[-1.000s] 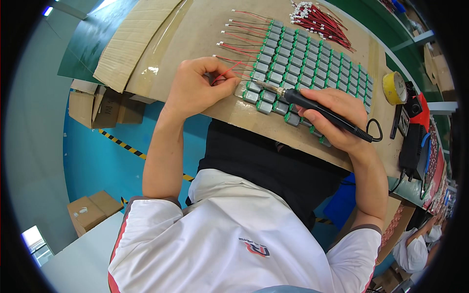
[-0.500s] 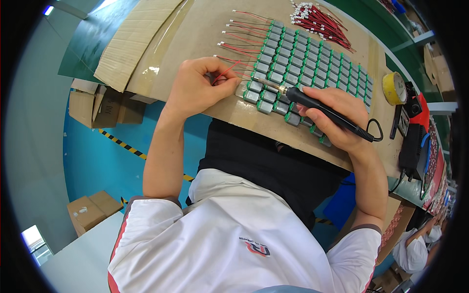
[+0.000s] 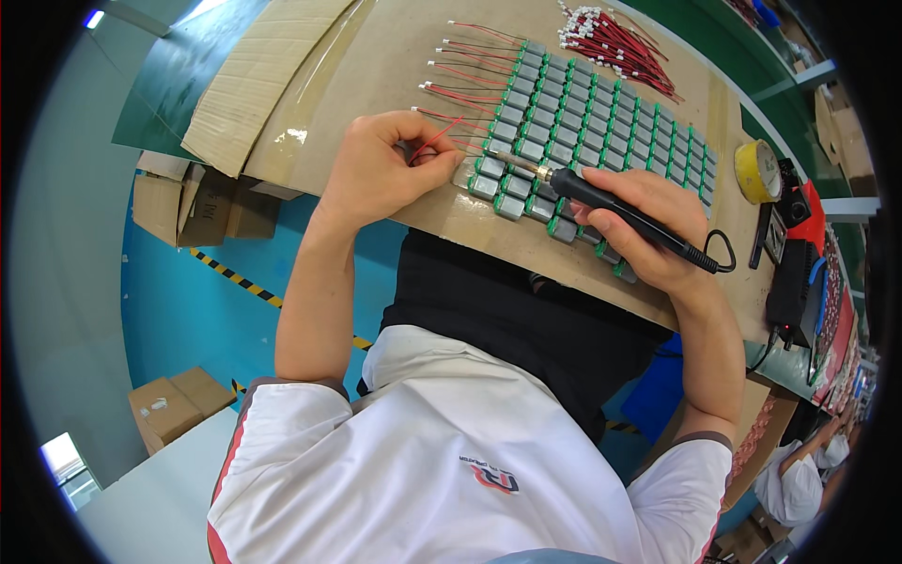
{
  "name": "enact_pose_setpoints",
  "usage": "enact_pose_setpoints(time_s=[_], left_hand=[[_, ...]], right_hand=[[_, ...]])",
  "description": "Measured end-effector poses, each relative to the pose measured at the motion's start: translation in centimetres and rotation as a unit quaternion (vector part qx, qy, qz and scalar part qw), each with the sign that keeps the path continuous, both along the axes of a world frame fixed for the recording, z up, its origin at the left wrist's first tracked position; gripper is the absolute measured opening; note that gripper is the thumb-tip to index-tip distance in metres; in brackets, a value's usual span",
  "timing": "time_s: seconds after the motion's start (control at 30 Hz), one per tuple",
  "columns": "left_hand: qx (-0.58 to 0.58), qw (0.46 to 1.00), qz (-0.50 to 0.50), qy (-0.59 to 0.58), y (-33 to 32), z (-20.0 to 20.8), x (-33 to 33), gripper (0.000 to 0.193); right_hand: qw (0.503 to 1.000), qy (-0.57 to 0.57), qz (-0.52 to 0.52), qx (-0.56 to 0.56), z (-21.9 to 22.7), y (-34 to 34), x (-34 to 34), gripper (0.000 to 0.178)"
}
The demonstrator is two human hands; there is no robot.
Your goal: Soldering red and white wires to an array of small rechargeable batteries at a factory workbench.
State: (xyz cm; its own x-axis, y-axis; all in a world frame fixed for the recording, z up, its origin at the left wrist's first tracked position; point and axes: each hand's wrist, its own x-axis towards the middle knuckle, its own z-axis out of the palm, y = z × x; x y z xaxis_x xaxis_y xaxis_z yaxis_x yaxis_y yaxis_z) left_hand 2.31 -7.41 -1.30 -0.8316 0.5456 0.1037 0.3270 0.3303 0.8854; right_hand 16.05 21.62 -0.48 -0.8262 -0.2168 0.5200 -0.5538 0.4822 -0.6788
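Observation:
My right hand grips a black-handled soldering iron, its metal tip touching or just above the left edge of a block of grey battery cells with green boards. Between the closed thumb and fingers of my left hand is a red wire lead, its loose end reaching toward the iron's tip. I cannot make out whether the wire meets the board. Farther up the same edge, several red and black leads with white plugs stick out to the left from the cells.
A pile of red leads with white plugs lies at the far side of the cardboard-covered table. At the right are a yellow tape roll and a black box with a cord. Cardboard boxes stand at the lower left.

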Motion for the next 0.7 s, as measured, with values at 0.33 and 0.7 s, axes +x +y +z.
enact_pose_setpoints(time_s=[0.33,0.7], left_hand=[[0.002,1.0,-0.003,-0.005,0.02,0.2,0.11,0.011],[-0.002,1.0,-0.003,0.002,-0.06,0.05,0.05,0.012]], right_hand=[[1.0,0.009,-0.002,0.004,-0.01,-0.05,-0.05,0.038],[1.0,0.003,-0.003,0.003,0.1,-0.06,-0.03,0.037]])
